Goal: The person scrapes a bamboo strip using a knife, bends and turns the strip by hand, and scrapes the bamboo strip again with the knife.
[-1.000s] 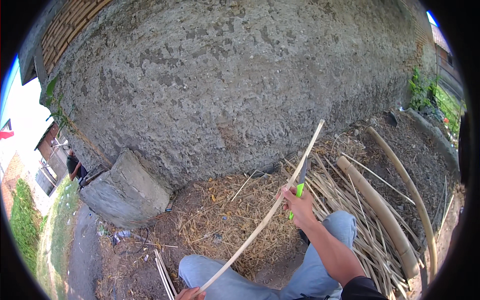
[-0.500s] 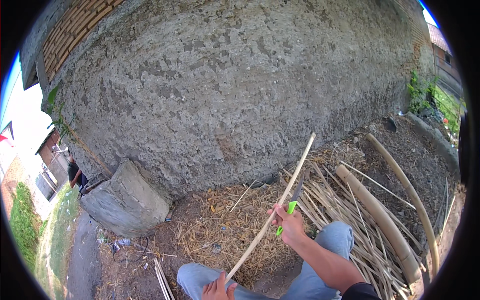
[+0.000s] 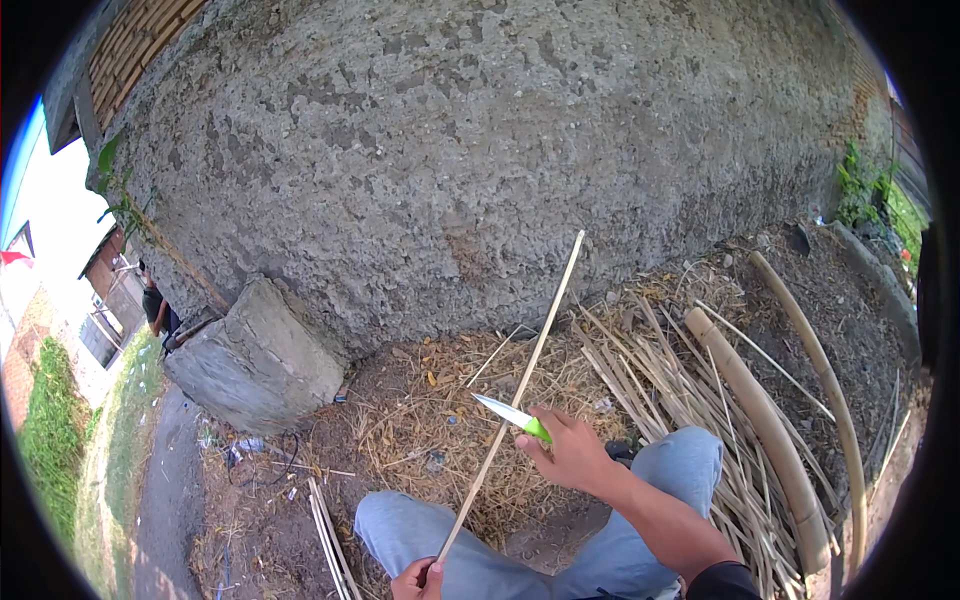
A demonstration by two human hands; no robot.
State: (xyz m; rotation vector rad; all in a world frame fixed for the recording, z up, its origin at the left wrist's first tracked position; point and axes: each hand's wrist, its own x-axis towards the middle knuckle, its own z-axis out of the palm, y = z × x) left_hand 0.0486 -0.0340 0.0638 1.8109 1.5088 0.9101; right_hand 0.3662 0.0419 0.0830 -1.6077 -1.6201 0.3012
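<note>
My right hand (image 3: pixel 572 452) is closed round the green handle of a knife (image 3: pixel 503 409). Its pale blade points left and crosses a long, thin bamboo strip (image 3: pixel 545 330); whether blade and strip touch I cannot tell. Low in the view, my left hand (image 3: pixel 418 580) grips the near end of that strip. The strip slants up and away to the right, its far end in front of the rough wall. Both hands are over or close to my bent knees, in blue jeans.
A rough grey wall (image 3: pixel 400 200) rises ahead. To the right lie a pile of bamboo strips (image 3: pixel 690 430), a split bamboo pole (image 3: pixel 765 430) and a curved one (image 3: pixel 825 370). At left stands a concrete block (image 3: pixel 255 360). Shavings (image 3: pixel 430 440) cover the ground. A person (image 3: pixel 155 305) is far left.
My right hand has let go of the strip and turned the knife, so its blade points left instead of up. The strip's far end has swung left.
</note>
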